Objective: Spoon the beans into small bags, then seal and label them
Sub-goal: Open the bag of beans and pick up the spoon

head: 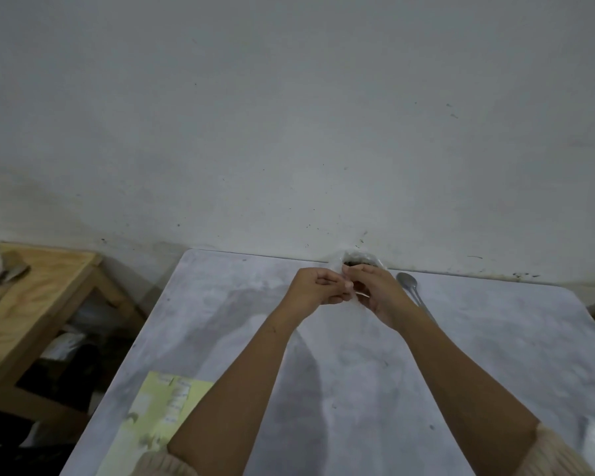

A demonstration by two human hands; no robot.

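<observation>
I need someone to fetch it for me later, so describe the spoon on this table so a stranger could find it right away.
Start at the grey table against the white wall and look along its far edge. Just right of the person's right hand lies the spoon, bowl toward the wall, handle running back under the forearm. It is the only shiny metal thing on the table; the other item, the yellow label sheet, is flat paper near the front left.

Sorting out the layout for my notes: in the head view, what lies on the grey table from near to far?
Yellow label sheet → the two hands pinching a small clear bag → spoon bowl → open bag of beans at the wall.
</observation>
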